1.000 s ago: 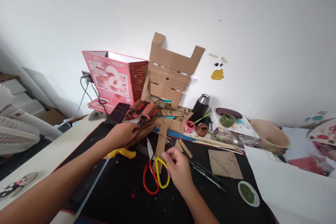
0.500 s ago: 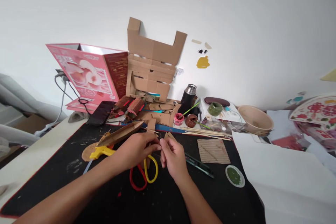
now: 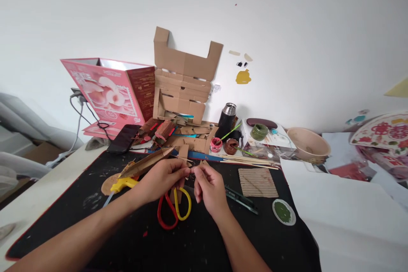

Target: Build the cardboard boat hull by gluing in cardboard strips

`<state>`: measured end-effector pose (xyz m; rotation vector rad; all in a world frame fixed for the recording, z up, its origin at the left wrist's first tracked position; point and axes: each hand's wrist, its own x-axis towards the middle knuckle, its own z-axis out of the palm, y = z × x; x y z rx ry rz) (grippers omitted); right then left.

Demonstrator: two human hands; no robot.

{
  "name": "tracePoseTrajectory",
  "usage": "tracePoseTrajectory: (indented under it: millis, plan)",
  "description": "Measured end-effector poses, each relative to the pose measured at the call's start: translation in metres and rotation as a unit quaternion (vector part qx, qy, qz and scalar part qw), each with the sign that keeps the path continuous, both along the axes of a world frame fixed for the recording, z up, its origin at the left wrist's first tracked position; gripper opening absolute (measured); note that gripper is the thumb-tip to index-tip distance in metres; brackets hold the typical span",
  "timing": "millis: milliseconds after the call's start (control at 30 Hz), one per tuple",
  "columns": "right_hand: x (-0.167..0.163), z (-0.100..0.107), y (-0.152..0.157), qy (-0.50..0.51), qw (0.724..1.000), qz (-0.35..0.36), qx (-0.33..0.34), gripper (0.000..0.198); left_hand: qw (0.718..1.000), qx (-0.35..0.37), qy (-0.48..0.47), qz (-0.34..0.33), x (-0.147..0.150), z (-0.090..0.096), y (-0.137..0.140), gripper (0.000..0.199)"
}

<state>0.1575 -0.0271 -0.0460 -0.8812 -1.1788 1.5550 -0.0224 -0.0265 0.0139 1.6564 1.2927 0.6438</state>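
Note:
My left hand [image 3: 167,178] and my right hand [image 3: 208,187] meet fingertip to fingertip above the black mat [image 3: 134,238]. Both are closed in a pinch; whatever lies between the fingers is too small and too covered to name. Below my left hand lie scissors [image 3: 168,221] with one red and one yellow handle loop, their blades hidden. A folded brown cardboard piece [image 3: 148,162] and a yellow glue gun [image 3: 123,183] rest left of that hand. To the right of my right hand is a dark green utility knife [image 3: 242,202].
Corrugated cardboard [image 3: 258,182] and a lid with green paint [image 3: 284,212] lie at right. Thin wooden sticks [image 3: 251,161], paint jars [image 3: 230,147] and a black flask [image 3: 227,121] stand or lie behind. A pink box [image 3: 110,93], a phone [image 3: 123,138] and cut cardboard [image 3: 183,78] are at back left.
My left hand's fingertips have drawn slightly back to the left, while both hands stay pinched close together. The whole view has shifted a little; the things on the mat lie as before.

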Motion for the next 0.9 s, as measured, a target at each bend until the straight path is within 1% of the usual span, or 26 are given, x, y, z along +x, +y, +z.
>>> tracePoseTrajectory:
  millis: [133, 267, 367, 467, 500, 567, 667, 733, 767, 800, 867, 900]
  plan:
    - [0.002, 0.002, 0.001, 0.025, 1.000, 0.006, -0.008, 0.058, 0.999, -0.013, -0.045, -0.009, 0.000, -0.002, 0.000, 0.051]
    - [-0.001, -0.002, 0.001, 0.034, 0.999, 0.008, -0.025, 0.061, 1.000, -0.006, -0.021, 0.001, -0.006, -0.002, -0.001, 0.047]
    - [-0.003, -0.005, 0.002, 0.030, 0.999, -0.010, -0.038, 0.064, 0.999, 0.008, 0.014, 0.043, -0.023, 0.003, 0.003, 0.044]
    - [-0.003, -0.008, 0.004, 0.030, 0.998, -0.037, -0.041, 0.066, 0.989, 0.043, 0.079, 0.120, -0.052, 0.010, 0.011, 0.046]
    - [-0.003, -0.009, 0.005, 0.031, 0.998, -0.046, -0.041, 0.066, 0.981, 0.057, 0.107, 0.152, -0.064, 0.013, 0.014, 0.047]
    - [-0.003, -0.010, 0.006, 0.032, 0.997, -0.061, -0.044, 0.067, 0.969, 0.075, 0.137, 0.189, -0.089, 0.018, 0.019, 0.049]
    - [-0.004, -0.011, 0.006, 0.032, 0.996, -0.074, -0.048, 0.068, 0.951, 0.079, 0.200, 0.223, -0.124, 0.020, 0.025, 0.053]
    - [-0.004, -0.012, 0.006, 0.027, 0.995, -0.081, -0.046, 0.068, 0.932, 0.063, 0.240, 0.264, -0.143, 0.017, 0.027, 0.051]
    - [-0.004, -0.012, 0.006, 0.024, 0.995, -0.084, -0.045, 0.068, 0.919, 0.061, 0.275, 0.278, -0.152, 0.014, 0.027, 0.051]
    - [-0.004, -0.012, 0.006, 0.022, 0.995, -0.087, -0.043, 0.068, 0.899, 0.070, 0.320, 0.292, -0.159, 0.010, 0.027, 0.051]
    - [-0.003, -0.012, 0.007, 0.021, 0.994, -0.096, -0.042, 0.068, 0.864, 0.075, 0.411, 0.282, -0.170, 0.001, 0.026, 0.047]
    - [-0.003, -0.012, 0.008, 0.023, 0.994, -0.102, -0.042, 0.068, 0.848, 0.118, 0.441, 0.269, -0.173, -0.004, 0.026, 0.041]
